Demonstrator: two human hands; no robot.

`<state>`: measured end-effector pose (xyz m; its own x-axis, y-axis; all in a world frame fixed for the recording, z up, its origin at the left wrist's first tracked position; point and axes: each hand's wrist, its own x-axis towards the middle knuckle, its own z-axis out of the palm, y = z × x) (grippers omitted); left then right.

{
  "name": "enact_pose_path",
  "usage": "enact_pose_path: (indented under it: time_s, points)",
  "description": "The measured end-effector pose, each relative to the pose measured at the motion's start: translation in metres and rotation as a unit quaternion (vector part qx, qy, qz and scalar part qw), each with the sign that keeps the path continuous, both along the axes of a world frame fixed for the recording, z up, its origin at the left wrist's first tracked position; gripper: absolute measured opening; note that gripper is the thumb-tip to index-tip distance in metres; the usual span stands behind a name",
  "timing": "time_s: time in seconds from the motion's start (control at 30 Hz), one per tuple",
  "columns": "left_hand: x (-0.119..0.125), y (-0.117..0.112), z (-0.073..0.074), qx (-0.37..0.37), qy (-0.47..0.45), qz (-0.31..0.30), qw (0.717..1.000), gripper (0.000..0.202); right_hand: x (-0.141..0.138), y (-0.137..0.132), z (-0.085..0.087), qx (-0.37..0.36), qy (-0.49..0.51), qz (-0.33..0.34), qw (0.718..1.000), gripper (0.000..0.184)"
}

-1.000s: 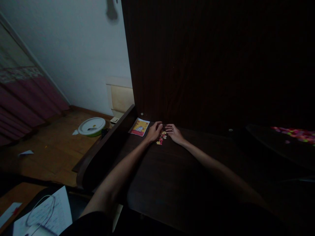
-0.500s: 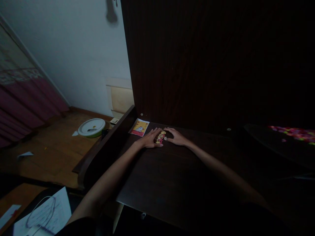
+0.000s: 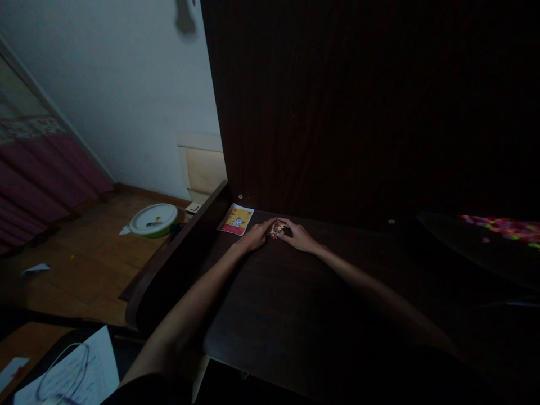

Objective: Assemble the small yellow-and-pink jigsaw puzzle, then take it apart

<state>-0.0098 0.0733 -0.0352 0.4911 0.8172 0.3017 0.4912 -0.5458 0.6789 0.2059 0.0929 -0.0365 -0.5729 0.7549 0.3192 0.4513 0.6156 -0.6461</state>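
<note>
A small heap of multicoloured pieces, which look like jigsaw puzzle pieces [image 3: 277, 229], lies on the dark tabletop [image 3: 270, 304]. My left hand [image 3: 256, 235] rests against the heap's left side, its fingers extended and curved round the far edge. From the right, my right hand [image 3: 297, 236] curves round the heap, thumb and fingers apart. The fingertips of both hands nearly meet behind the pieces. Neither hand grips anything. Left of my left hand lies a flat picture card [image 3: 237, 219] in yellow and red with a white cartoon figure.
A dark upright panel [image 3: 337, 112] rises behind the tabletop, and a low side board [image 3: 177, 259] borders it on the left. Bright pink and yellow bits [image 3: 506, 228] lie at far right. A lidded tub [image 3: 154, 219] stands on the floor; written paper [image 3: 80, 371] is at lower left.
My hands have drawn closer together, fingertips nearly meeting. The spread-out pieces between them are now pushed into a tighter, rounder heap. The view has shifted slightly.
</note>
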Motion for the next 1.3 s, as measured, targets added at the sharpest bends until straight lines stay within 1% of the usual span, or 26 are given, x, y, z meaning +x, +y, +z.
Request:
enact_pose_path:
  time_s: [0.1, 0.2, 0.27, 0.33, 0.4, 0.5, 0.53, 0.57, 0.63, 0.77, 0.83, 0.93, 1.07, 1.13, 1.2, 1.3]
  points:
    - [-0.001, 0.006, -0.007, 0.000, -0.053, 0.006, 0.999, 0.065, -0.004, -0.002, 0.000, -0.011, 0.010, -0.007, 1.000, 0.057]
    - [-0.002, 0.012, -0.012, -0.005, -0.108, 0.016, 0.994, 0.066, -0.007, 0.000, -0.001, -0.025, 0.020, -0.018, 0.999, 0.051]
    - [-0.003, 0.014, -0.012, -0.013, -0.126, 0.017, 0.992, 0.067, -0.007, 0.002, -0.002, -0.034, 0.030, -0.022, 0.999, 0.047]
    - [-0.003, 0.013, -0.008, -0.025, -0.121, 0.011, 0.992, 0.068, -0.006, 0.004, -0.004, -0.044, 0.043, -0.024, 0.998, 0.047]
    - [-0.002, 0.007, -0.004, -0.035, -0.100, 0.003, 0.994, 0.071, -0.005, 0.005, -0.006, -0.057, 0.060, -0.021, 0.996, 0.052]
    - [0.004, -0.003, 0.002, -0.035, -0.060, 0.002, 0.998, 0.094, -0.007, 0.005, -0.011, -0.082, 0.090, -0.011, 0.993, 0.066]
    - [0.007, -0.005, 0.004, -0.032, -0.049, 0.004, 0.998, 0.101, -0.008, 0.005, -0.013, -0.091, 0.099, -0.008, 0.991, 0.069]
    - [0.010, -0.007, 0.004, -0.030, -0.040, 0.008, 0.999, 0.103, -0.009, 0.005, -0.015, -0.100, 0.107, -0.005, 0.989, 0.071]
    - [0.015, -0.008, 0.005, -0.030, -0.029, 0.014, 0.999, 0.094, -0.011, 0.007, -0.018, -0.115, 0.121, -0.003, 0.986, 0.073]
    - [0.017, -0.001, 0.005, -0.030, -0.032, 0.023, 0.999, 0.060, -0.013, 0.014, -0.022, -0.137, 0.145, -0.004, 0.980, 0.074]
    - [0.015, 0.003, 0.004, -0.029, -0.046, 0.023, 0.998, 0.052, -0.013, 0.018, -0.022, -0.142, 0.152, -0.005, 0.978, 0.074]
    - [0.012, 0.008, 0.003, -0.033, -0.087, 0.031, 0.995, 0.048, -0.013, 0.020, -0.022, -0.142, 0.153, -0.003, 0.978, 0.072]
    - [0.007, 0.015, 0.003, -0.039, -0.161, 0.079, 0.983, 0.044, -0.010, 0.012, -0.017, -0.125, 0.138, -0.001, 0.983, 0.069]
    - [0.003, 0.018, 0.007, -0.037, -0.190, 0.104, 0.976, 0.048, -0.006, 0.005, -0.011, -0.111, 0.124, -0.001, 0.986, 0.068]
    - [-0.006, 0.018, 0.014, -0.030, -0.203, 0.124, 0.971, 0.048, -0.001, -0.002, -0.004, -0.094, 0.107, -0.004, 0.990, 0.067]
    - [-0.023, 0.012, 0.026, -0.019, -0.180, 0.150, 0.972, 0.041, 0.005, -0.010, 0.004, -0.070, 0.077, -0.009, 0.995, 0.064]
